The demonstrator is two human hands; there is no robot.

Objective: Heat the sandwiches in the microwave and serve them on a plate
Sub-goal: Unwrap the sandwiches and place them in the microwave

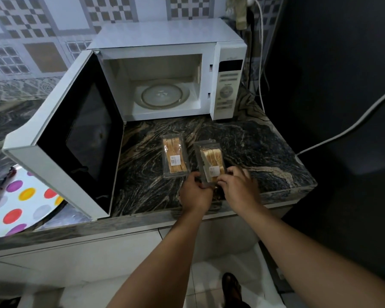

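Clear plastic sandwich pack (211,162) is being pinched at its near end by both hands, left hand (195,192) and right hand (237,185), over the dark marbled stone counter (253,138). Just beside it, a second clear sandwich pack (175,157) is lying before the open white microwave (165,70); a polka-dot plate (20,203) is sitting far left.

The spotted plate (20,203) is cut off by the left edge, and the microwave door (60,138) covers its top right part. Near end of the right sandwich pack (210,162) is buried under the left hand (195,194) and right hand (238,185), so its closure can't be made out. Label print on both packs and the microwave panel (228,85) buttons are too small to read.
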